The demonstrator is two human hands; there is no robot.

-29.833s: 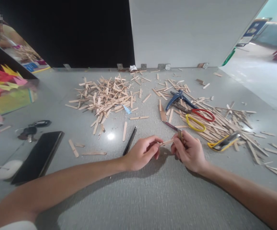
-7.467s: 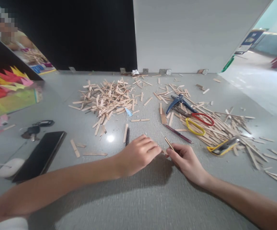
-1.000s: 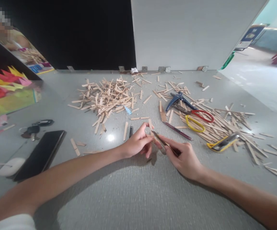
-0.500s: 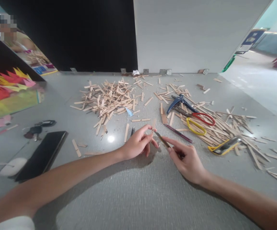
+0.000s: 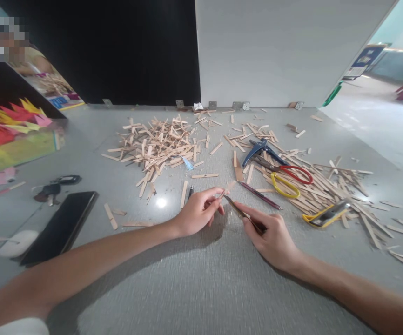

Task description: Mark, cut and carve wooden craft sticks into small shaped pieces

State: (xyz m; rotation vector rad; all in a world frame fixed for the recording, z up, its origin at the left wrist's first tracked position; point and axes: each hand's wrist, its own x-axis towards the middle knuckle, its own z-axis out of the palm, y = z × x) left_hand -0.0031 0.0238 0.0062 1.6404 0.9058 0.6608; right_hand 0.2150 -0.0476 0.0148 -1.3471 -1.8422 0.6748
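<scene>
My left hand pinches a short wooden stick between thumb and fingers, just above the grey table. My right hand grips a thin craft knife like a pencil, its tip touching the stick near my left fingertips. A black pen lies just behind my left hand, partly hidden by it.
A heap of cut sticks lies at the back left, a wider scatter of sticks at the right with blue pliers, red and yellow scissors and a yellow cutter. A phone, keys and a white mouse lie left.
The stick in my left hand has tilted from near upright to leaning right. The knife tip stays against it; both hands have shifted only slightly.
</scene>
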